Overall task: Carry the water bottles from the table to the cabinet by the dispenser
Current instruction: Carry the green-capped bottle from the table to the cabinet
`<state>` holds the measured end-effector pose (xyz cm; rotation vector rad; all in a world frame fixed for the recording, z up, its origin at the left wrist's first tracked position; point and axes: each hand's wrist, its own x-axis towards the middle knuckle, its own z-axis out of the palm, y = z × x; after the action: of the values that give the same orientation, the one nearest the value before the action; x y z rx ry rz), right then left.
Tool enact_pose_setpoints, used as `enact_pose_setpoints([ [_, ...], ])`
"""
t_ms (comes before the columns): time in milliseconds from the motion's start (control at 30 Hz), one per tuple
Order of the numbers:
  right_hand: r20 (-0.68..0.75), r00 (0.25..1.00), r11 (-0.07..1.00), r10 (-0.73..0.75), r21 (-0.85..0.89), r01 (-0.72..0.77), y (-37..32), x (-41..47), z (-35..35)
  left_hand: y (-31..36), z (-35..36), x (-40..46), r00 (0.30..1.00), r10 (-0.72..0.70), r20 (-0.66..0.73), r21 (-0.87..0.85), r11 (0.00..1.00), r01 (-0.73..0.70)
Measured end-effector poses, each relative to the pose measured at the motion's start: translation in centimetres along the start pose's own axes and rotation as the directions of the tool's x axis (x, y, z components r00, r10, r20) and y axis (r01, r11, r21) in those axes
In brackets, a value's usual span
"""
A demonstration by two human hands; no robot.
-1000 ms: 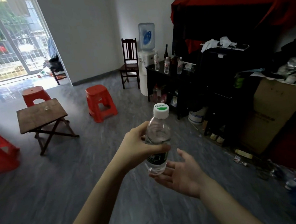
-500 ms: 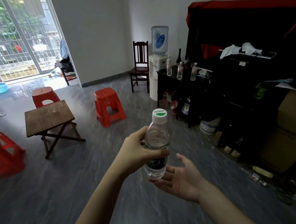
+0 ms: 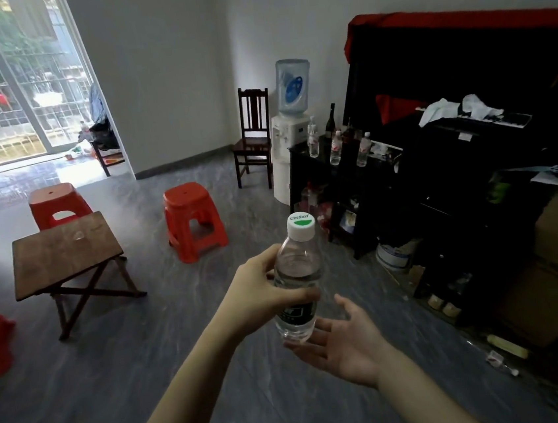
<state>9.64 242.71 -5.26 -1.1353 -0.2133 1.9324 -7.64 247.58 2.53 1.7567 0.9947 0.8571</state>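
My left hand [image 3: 262, 295] grips the water bottle [image 3: 296, 278]; my right hand [image 3: 346, 345] lies flat and loose under it. If my grip slips while walking, it could drop.

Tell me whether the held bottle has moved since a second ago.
Yes. The bottle has moved toward the black cabinet, which now looms nearer and larger behind it.

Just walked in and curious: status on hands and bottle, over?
Left hand grips clear plastic water bottle, upright. Right hand open, palm up under its base. Black cabinet ahead; bare floor between.
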Motion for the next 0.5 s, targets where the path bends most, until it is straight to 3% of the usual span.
enact_pose_setpoints([
  [233, -0.015, 1.000, 1.000, 0.015, 0.024, -0.014, -5.0, 5.3, -0.4, -2.1, -0.5, 7.0, 1.000, -0.015, 0.011, 0.010, 1.000, 0.015],
  [500, -0.001, 1.000, 0.998, -0.007, 0.055, 0.007, -15.3, 12.4, -2.1, -3.0, 0.2, 19.7, 1.000, 0.004, 0.026, 0.040, 0.999, -0.005],
])
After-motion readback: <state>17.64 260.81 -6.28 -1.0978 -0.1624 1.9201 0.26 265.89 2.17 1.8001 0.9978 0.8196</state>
